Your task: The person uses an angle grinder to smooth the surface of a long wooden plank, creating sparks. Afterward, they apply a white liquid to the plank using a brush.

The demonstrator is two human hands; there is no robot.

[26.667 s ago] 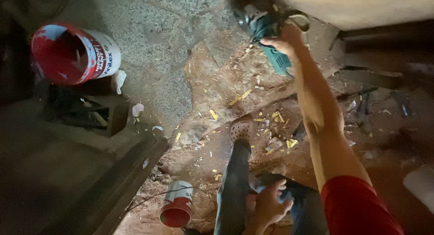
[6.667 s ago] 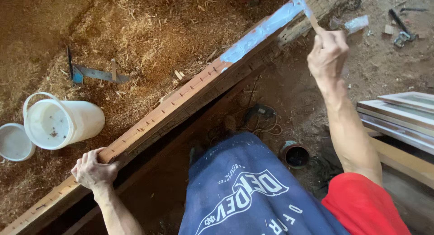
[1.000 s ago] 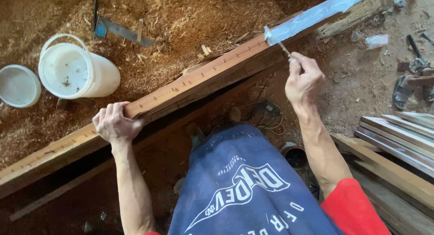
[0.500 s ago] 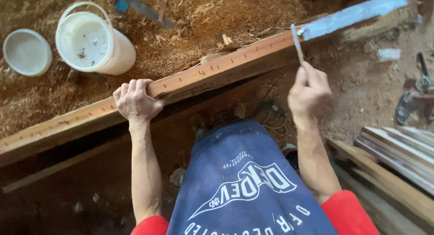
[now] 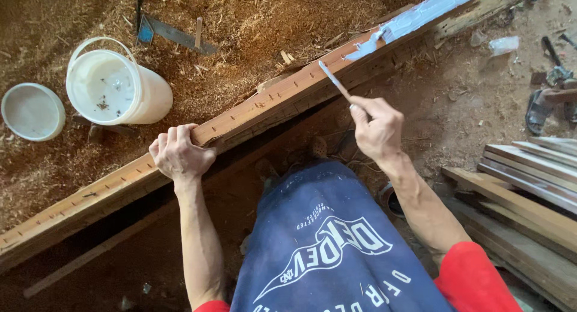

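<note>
A long reddish wooden plank (image 5: 270, 102) with a row of small slots runs diagonally from lower left to upper right. Its upper right stretch is coated with white paste (image 5: 421, 15). My left hand (image 5: 180, 153) grips the plank's near edge. My right hand (image 5: 375, 129) holds a thin stick (image 5: 333, 81) whose white-coated tip touches the plank just left of the pasted stretch. A white bucket (image 5: 117, 87) of white paste lies tilted on the sawdust beyond the plank.
A round white lid (image 5: 31, 111) lies at the far left. A metal square (image 5: 171, 33) rests on the sawdust at the top. Stacked boards (image 5: 529, 186) lie at the right, with a sandal (image 5: 538, 111) and tools beyond them.
The view has shifted, so bucket and plank sit further right in frame. My left hand has slid right along the plank. My right hand has lowered, the stick still at the paste's edge.
</note>
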